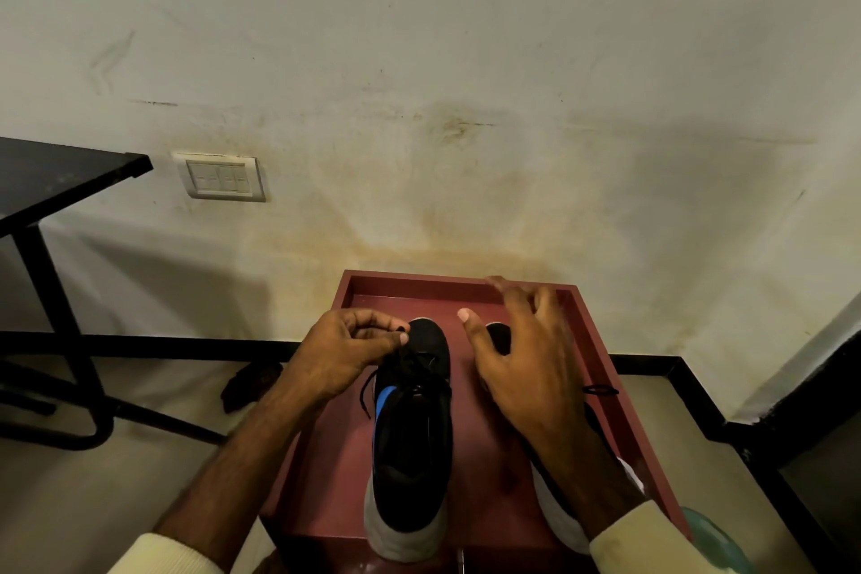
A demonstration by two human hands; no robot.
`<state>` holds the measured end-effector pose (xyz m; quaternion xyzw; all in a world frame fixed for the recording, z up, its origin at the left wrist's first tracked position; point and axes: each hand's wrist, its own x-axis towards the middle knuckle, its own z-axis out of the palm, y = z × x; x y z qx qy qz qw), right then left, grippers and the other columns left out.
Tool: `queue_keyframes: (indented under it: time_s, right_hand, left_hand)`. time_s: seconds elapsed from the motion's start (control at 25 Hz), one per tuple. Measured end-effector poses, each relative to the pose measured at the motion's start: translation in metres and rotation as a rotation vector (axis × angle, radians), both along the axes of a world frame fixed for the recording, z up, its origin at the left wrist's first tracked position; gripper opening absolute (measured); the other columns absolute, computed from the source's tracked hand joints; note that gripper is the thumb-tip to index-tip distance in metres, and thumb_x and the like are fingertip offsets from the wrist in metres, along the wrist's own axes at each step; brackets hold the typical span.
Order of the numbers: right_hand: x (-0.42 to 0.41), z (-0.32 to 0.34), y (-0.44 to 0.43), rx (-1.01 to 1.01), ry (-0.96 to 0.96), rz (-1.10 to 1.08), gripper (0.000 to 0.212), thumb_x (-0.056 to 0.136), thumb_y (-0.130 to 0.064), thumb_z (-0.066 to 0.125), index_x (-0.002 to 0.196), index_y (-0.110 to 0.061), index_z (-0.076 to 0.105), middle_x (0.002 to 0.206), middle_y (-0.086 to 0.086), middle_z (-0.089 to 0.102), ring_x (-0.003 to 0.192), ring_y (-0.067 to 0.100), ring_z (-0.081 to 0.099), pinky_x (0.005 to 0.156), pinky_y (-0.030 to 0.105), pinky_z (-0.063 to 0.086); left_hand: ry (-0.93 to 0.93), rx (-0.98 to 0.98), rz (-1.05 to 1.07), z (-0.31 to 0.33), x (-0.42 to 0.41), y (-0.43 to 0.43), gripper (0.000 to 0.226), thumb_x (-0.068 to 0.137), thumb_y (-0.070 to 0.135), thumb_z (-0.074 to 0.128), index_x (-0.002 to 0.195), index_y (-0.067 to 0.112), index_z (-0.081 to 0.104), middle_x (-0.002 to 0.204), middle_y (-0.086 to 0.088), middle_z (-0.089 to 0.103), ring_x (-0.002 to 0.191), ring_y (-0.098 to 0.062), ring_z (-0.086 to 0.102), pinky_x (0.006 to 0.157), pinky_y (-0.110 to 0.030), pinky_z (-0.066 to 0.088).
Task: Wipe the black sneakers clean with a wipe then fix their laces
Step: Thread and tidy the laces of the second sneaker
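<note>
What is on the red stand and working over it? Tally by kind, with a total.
Black sneakers: 2, left sneaker and right sneaker, the right one mostly hidden by the arm
Hands: 2, left hand pinching a lace, right hand spread open
Total: 4

No text, label, brand or number can be read anywhere here

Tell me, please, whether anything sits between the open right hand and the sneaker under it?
Nothing visible does. The right hand hangs open directly over the right sneaker, hiding most of it from view.
</note>
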<state>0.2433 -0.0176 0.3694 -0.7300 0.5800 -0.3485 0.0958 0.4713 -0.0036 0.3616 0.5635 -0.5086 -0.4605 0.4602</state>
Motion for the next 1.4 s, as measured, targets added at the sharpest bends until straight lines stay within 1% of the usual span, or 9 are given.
queue_keyframes:
  time_s: [0.08, 0.2, 0.36, 0.52, 0.72, 0.92, 1.16, 1.28, 1.4]
  right_hand:
    - [0.002, -0.002, 0.002, 0.047, -0.11, 0.171, 0.042, 0.097, -0.057, 0.063, 0.135, -0.041, 0.059, 0.135, -0.016, 0.057, 0.126, 0.004, 0.055, 0.103, 0.029, 0.05]
    - [0.017, -0.017, 0.011, 0.361, -0.28, 0.384, 0.035, 0.092, -0.043, 0.078, 0.124, -0.032, 0.07, 0.119, -0.016, 0.073, 0.112, -0.004, 0.067, 0.095, 0.016, 0.052]
    - [0.027, -0.031, 0.004, 0.437, -0.56, 0.352, 0.019, 0.094, -0.022, 0.08, 0.11, -0.017, 0.072, 0.094, 0.002, 0.083, 0.091, 0.009, 0.079, 0.088, 0.027, 0.061]
    - [0.021, -0.027, -0.002, 0.487, -0.734, 0.41, 0.013, 0.092, -0.015, 0.081, 0.104, -0.011, 0.076, 0.093, 0.011, 0.082, 0.093, 0.033, 0.079, 0.094, 0.039, 0.063]
    - [0.019, -0.025, 0.0, 0.474, -0.749, 0.362, 0.013, 0.094, -0.012, 0.078, 0.107, -0.013, 0.077, 0.094, 0.007, 0.083, 0.092, 0.024, 0.08, 0.095, 0.036, 0.063]
    - [0.021, -0.021, 0.004, 0.351, -0.545, 0.246, 0.021, 0.092, -0.021, 0.081, 0.104, -0.02, 0.064, 0.09, -0.005, 0.082, 0.086, 0.002, 0.078, 0.079, 0.02, 0.061]
    - [0.024, -0.014, 0.011, 0.274, -0.374, 0.387, 0.03, 0.091, -0.02, 0.081, 0.112, -0.024, 0.059, 0.094, -0.007, 0.08, 0.092, 0.001, 0.075, 0.086, 0.025, 0.061]
    - [0.023, -0.017, 0.009, 0.256, -0.321, 0.431, 0.031, 0.09, -0.018, 0.082, 0.115, -0.026, 0.065, 0.097, -0.004, 0.076, 0.094, 0.008, 0.074, 0.088, 0.035, 0.062]
    - [0.023, -0.021, 0.008, 0.175, -0.2, 0.399, 0.023, 0.093, -0.023, 0.078, 0.116, -0.027, 0.075, 0.102, -0.009, 0.077, 0.097, 0.008, 0.073, 0.088, 0.036, 0.062]
  left_hand:
    - [0.016, 0.006, -0.044, 0.0, -0.002, 0.001, 0.013, 0.087, 0.014, 0.079, 0.099, 0.009, 0.078, 0.092, -0.016, 0.08, 0.093, -0.032, 0.076, 0.088, -0.036, 0.062]
    - [0.061, 0.017, -0.068, 0.004, -0.007, 0.003, 0.018, 0.087, 0.014, 0.079, 0.103, 0.006, 0.078, 0.097, -0.018, 0.079, 0.1, -0.037, 0.074, 0.094, -0.043, 0.059]
    - [0.106, 0.029, -0.046, 0.005, -0.008, 0.004, 0.021, 0.085, 0.014, 0.08, 0.104, 0.004, 0.077, 0.1, -0.021, 0.078, 0.104, -0.042, 0.071, 0.099, -0.049, 0.057]
    - [0.115, 0.031, -0.01, 0.003, -0.003, 0.003, 0.018, 0.086, 0.014, 0.078, 0.102, 0.007, 0.078, 0.096, -0.019, 0.079, 0.099, -0.038, 0.074, 0.097, -0.047, 0.058]
    - [0.135, 0.01, -0.009, 0.008, -0.002, 0.005, 0.02, 0.083, 0.016, 0.081, 0.101, 0.009, 0.08, 0.095, -0.015, 0.079, 0.089, -0.023, 0.073, 0.083, -0.032, 0.058]
    - [0.03, -0.026, -0.127, 0.013, -0.007, 0.01, 0.019, 0.083, 0.013, 0.081, 0.101, 0.01, 0.081, 0.102, -0.007, 0.08, 0.103, -0.018, 0.075, 0.092, -0.031, 0.059]
    - [0.004, -0.006, -0.088, 0.01, -0.009, 0.008, 0.018, 0.081, 0.019, 0.084, 0.098, 0.015, 0.082, 0.089, -0.012, 0.08, 0.084, -0.027, 0.071, 0.089, -0.042, 0.06]
    - [0.018, 0.048, -0.034, 0.007, -0.013, 0.007, 0.028, 0.076, 0.018, 0.087, 0.1, 0.008, 0.077, 0.074, -0.008, 0.075, 0.067, -0.018, 0.067, 0.079, -0.036, 0.06]
    - [-0.015, 0.065, -0.048, 0.005, -0.016, 0.007, 0.041, 0.068, 0.028, 0.089, 0.098, 0.005, 0.074, 0.073, -0.009, 0.074, 0.065, -0.016, 0.067, 0.072, -0.031, 0.059]
